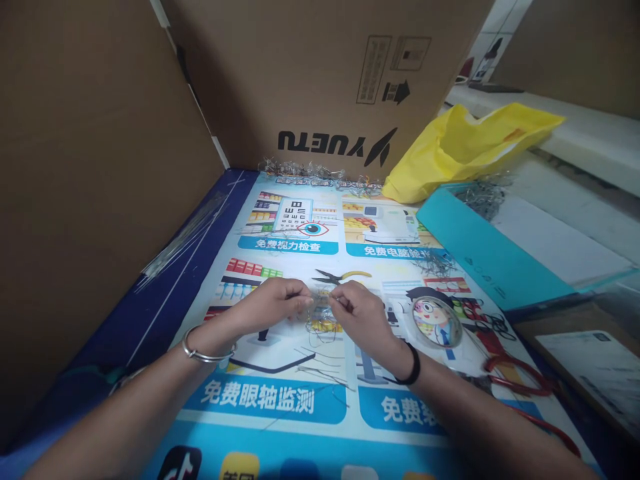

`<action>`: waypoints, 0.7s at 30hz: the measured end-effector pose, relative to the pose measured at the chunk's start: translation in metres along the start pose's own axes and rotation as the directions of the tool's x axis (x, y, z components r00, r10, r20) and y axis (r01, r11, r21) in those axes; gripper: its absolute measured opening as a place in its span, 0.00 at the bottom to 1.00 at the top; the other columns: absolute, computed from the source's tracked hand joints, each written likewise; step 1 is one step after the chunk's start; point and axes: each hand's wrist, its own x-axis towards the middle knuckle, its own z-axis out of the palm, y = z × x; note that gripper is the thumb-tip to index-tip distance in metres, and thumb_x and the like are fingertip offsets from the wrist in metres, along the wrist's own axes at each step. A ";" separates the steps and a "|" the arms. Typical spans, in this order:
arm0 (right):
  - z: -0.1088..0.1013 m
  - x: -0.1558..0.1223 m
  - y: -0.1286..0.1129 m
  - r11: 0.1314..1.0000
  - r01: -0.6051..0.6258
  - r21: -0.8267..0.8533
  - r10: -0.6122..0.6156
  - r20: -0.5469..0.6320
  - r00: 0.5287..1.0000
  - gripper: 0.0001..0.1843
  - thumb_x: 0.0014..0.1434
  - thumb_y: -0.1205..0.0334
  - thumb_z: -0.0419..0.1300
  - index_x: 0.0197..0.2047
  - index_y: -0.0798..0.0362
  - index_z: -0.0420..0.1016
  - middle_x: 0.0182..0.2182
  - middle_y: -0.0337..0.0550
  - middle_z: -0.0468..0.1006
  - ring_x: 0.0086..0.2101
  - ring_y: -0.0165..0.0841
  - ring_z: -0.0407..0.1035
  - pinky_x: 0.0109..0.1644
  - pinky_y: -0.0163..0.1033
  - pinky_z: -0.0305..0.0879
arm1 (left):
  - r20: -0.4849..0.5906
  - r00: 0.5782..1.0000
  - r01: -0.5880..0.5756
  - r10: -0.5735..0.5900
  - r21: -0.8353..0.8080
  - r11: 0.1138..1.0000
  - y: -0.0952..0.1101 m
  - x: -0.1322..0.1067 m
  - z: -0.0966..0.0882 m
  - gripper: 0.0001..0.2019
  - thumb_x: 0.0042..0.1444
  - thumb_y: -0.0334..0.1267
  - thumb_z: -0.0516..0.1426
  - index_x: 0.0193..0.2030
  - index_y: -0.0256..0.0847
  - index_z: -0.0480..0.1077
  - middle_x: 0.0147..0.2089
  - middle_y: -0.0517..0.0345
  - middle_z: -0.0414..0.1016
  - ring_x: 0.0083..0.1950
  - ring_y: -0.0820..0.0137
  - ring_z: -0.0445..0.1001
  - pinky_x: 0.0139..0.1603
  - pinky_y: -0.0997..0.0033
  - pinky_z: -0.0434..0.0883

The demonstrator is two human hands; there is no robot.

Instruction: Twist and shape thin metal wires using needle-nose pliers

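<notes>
Both hands meet near the middle of the printed sheet [280, 430], fingertips pinched. My left hand [280, 303] is closed on one side of a thin bent wire piece [323, 323]; my right hand [363, 317] pinches its other side. The wire forms loose loops that hang between the fingers, and its exact shape is too fine to make out. Just beyond the fingers lies a pair of pliers [343, 275] with dark jaws and a yellow handle. Several loose wire lengths [320, 370] lie on the sheet below the hands.
Cardboard walls [300, 73] rise at the back and left. A yellow bag [465, 153], a turquoise box [490, 247], a tape roll [435, 320] and red-handled scissors [520, 377] lie on the right. Straight wires [183, 240] lie at left; wire tangles [310, 168] line the back.
</notes>
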 end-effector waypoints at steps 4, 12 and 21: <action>0.000 0.000 0.000 1.000 -0.017 -0.021 0.017 -0.001 1.000 0.04 0.53 0.69 0.56 0.28 0.52 0.68 0.23 0.35 0.65 0.25 0.27 0.61 0.28 0.32 0.55 | 0.043 0.999 -0.014 0.015 -0.043 0.999 0.001 -0.003 -0.004 0.09 0.57 0.39 0.51 0.34 0.38 0.69 0.28 0.61 0.70 0.30 0.74 0.68 0.32 0.74 0.65; -0.002 0.000 0.001 1.000 -0.022 -0.012 0.022 -0.010 1.000 0.04 0.53 0.69 0.55 0.29 0.51 0.68 0.22 0.35 0.66 0.25 0.28 0.61 0.29 0.33 0.56 | 0.179 0.977 -0.123 0.115 0.036 0.992 -0.002 -0.009 -0.012 0.12 0.49 0.34 0.58 0.42 0.40 0.67 0.35 0.60 0.68 0.34 0.74 0.66 0.34 0.74 0.65; -0.003 0.001 -0.001 0.999 -0.013 -0.029 0.013 -0.008 1.000 0.04 0.54 0.69 0.55 0.28 0.52 0.67 0.23 0.36 0.66 0.27 0.29 0.62 0.31 0.33 0.56 | 0.005 0.996 -0.092 0.092 0.056 0.994 0.001 -0.003 0.004 0.05 0.52 0.38 0.57 0.33 0.38 0.67 0.27 0.65 0.65 0.28 0.77 0.62 0.29 0.77 0.60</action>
